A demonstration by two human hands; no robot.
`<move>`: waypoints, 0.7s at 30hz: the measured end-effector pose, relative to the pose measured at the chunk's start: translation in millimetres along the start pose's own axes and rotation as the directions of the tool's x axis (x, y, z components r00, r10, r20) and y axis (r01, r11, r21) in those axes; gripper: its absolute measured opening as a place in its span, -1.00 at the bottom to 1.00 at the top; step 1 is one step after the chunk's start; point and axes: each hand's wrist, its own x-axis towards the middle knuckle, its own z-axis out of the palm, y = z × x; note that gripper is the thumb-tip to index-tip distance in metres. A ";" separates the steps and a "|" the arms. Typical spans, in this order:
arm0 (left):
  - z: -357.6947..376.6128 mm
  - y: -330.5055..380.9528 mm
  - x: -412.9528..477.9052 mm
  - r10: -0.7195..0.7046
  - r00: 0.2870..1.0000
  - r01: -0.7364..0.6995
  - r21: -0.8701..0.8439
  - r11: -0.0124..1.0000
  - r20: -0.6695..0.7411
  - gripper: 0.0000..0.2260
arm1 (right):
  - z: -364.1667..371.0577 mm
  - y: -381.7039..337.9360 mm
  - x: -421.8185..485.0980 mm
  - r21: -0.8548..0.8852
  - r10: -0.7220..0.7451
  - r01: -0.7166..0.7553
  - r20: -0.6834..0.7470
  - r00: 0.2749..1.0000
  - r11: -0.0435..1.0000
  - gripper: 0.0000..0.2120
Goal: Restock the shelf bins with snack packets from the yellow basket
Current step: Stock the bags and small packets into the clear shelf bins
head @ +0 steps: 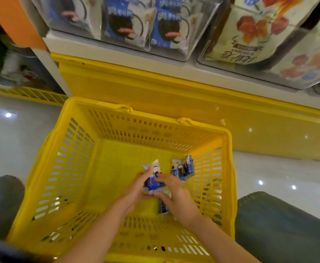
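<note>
Glossy pale floor (13,141) is reflecting ceiling lights around you, and the yellow basket (113,168) is sitting on it between your knees, close against the yellow shelf base (174,88). At twelve o'clock above the basket, a clear shelf bin (129,25) is holding blue-and-white stock. At two o'clock, a second bin (259,35) is holding cream packets printed with red flowers.

Your left hand (136,188) is curling round a small bundle of snack packets (152,182) just right of the basket's middle. Your right hand (176,196) is gripping the same bundle from its three o'clock side, fingers over the top and thumb underneath. Neither hand is lying slack. A dark packet (163,206) is lying on the basket floor at six o'clock from the bundle, partly under your right hand. A few loose packets (183,168) are leaning in the corner at one o'clock.

You appear to be gathering a handful for the lift. The wrappers are looking slick and crinkled, so the bundle may be fanning apart and shedding a packet as you are raising it. Squeezing harder to stop that is probably risking crushed contents. You are also working low inside tall slotted walls, so a corner could be catching the rim. With two bins side by side overhead, aiming at two o'clock would be mixing the stock.
</note>
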 end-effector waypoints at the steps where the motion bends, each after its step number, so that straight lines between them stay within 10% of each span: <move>1: -3.8 -1.0 0.1 0.035 0.999 -0.033 0.068 0.997 -0.040 -0.58 | 1.6 1.4 -0.4 0.066 -0.006 0.004 0.021 1.000 0.998 -0.67; 7: -24.7 8.6 -3.9 0.123 0.991 -0.105 0.263 0.959 -0.052 -0.70 | 2.9 58.9 8.4 -0.057 0.432 -0.428 0.128 0.893 0.902 -0.64; 12: -32.6 14.4 -2.4 0.120 0.991 -0.101 0.282 0.954 -0.052 -0.68 | 20.7 86.7 15.1 -0.381 0.556 -0.419 0.404 0.727 0.824 -0.60; 21: -35.4 17.8 -1.2 0.078 0.992 -0.048 0.265 0.963 -0.103 -0.62 | 16.9 88.7 33.2 -0.335 0.480 -0.381 0.295 0.826 0.862 -0.82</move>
